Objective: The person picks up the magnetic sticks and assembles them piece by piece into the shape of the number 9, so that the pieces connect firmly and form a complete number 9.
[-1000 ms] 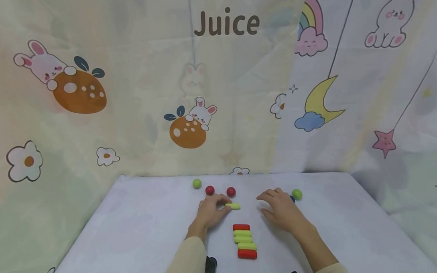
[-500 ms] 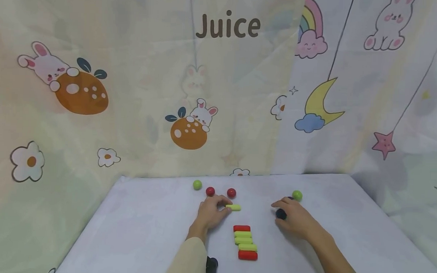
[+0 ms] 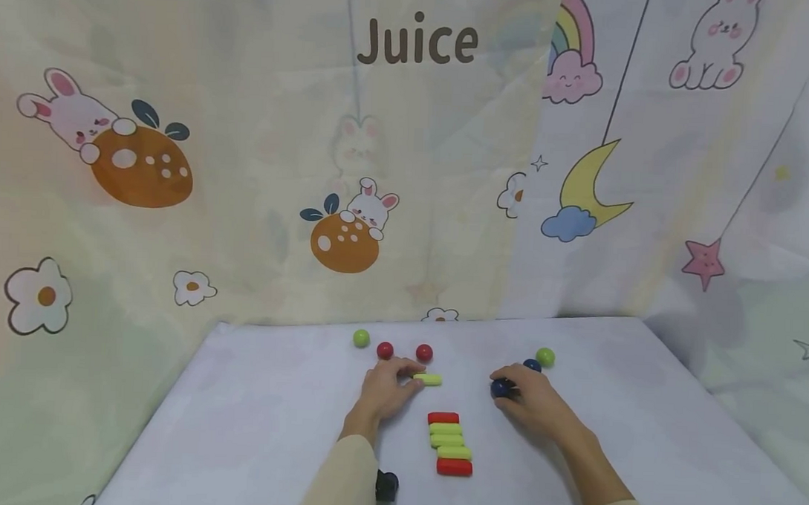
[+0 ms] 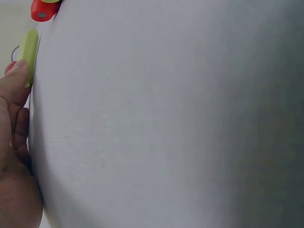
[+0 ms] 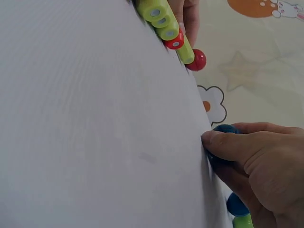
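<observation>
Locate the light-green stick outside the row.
In the head view, the light-green stick is below centre, pinched at its left end by the left hand, between the rightmost red ball and the red stick at the far end of the row.

Long cream sleeves (image 3: 342, 473); black wrist-worn cameras (image 3: 387, 487)

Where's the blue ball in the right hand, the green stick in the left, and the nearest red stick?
Blue ball (image 3: 501, 388), head view: its visible middle.
Green stick (image 3: 431, 380), head view: its uncovered part.
Nearest red stick (image 3: 454, 467), head view: its middle.
</observation>
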Available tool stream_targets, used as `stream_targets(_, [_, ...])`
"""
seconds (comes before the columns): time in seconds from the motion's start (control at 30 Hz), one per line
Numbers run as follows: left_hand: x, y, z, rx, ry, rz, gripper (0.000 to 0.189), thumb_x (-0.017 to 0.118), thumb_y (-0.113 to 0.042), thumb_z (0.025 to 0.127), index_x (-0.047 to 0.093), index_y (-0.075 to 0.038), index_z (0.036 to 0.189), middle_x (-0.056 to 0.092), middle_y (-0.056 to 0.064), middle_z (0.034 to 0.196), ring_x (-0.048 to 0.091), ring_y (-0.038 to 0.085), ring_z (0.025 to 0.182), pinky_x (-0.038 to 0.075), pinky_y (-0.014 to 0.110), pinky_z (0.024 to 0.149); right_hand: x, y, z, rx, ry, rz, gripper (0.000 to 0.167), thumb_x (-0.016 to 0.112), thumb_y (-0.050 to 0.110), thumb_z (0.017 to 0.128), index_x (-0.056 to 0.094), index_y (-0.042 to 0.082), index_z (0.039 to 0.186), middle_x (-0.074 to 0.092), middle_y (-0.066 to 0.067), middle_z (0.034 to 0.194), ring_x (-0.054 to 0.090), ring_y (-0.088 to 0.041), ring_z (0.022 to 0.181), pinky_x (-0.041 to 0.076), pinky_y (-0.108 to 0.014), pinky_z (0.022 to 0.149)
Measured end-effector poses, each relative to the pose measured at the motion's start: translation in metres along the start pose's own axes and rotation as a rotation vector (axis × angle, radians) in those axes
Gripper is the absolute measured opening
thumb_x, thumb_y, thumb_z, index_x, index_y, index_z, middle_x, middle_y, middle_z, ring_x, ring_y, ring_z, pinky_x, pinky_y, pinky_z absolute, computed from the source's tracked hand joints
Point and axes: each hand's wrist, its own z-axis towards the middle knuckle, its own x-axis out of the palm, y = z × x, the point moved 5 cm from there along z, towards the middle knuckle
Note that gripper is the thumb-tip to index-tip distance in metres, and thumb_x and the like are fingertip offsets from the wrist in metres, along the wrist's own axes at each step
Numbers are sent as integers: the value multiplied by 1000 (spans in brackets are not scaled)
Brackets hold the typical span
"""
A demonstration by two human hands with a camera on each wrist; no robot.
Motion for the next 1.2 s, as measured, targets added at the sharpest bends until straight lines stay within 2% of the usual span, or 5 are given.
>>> stream_targets(0.13, [-1, 0, 0, 10, -2, 11, 20, 76, -28, 94, 75, -33, 113, 68, -5, 124, 55, 25, 125, 38, 59, 109, 9, 0, 7, 15, -15, 48, 37, 80, 6, 87, 70, 10, 123, 70, -5, 120, 68, -28, 114, 56, -44, 95])
stream_targets(0.43, [-1, -2, 2, 9, 5, 7, 21, 75, -31, 94, 75, -36, 114, 67, -7, 127, 55, 23, 125, 40, 59, 107, 31, 7, 27, 129, -46, 128, 42, 81, 15, 89, 68, 17, 129, 70, -5, 129, 66, -27, 120, 53, -47, 103])
stream_targets(0.73, [0, 2, 2, -2, 2, 25, 20, 76, -32, 94, 76, -37, 113, 68, -6, 128, 55, 23, 126, 37, 58, 110, 51, 16, 42, 106, -74, 254, 41, 81, 11, 88, 69, 17, 126, 68, 0, 120, 65, -23, 116, 53, -43, 102])
stream_targets(0.97, [-1, 0, 0, -2, -5, 12, 20, 75, -33, 95, 75, -36, 114, 67, -5, 127, 54, 25, 126, 39, 60, 109, 56, 16, 46, 142, -89, 253, 42, 84, 16, 86, 69, 22, 125, 69, 4, 122, 65, -21, 115, 53, -44, 103])
stream_targets(1.2, [-2, -1, -1, -13, -15, -2, 19, 74, -34, 95, 75, -37, 114, 66, -5, 127, 52, 23, 122, 40, 57, 105, 62, 13, 48, 168, -57, 253, 39, 83, 25, 88, 69, 29, 125, 69, 9, 122, 64, -18, 117, 52, -43, 104])
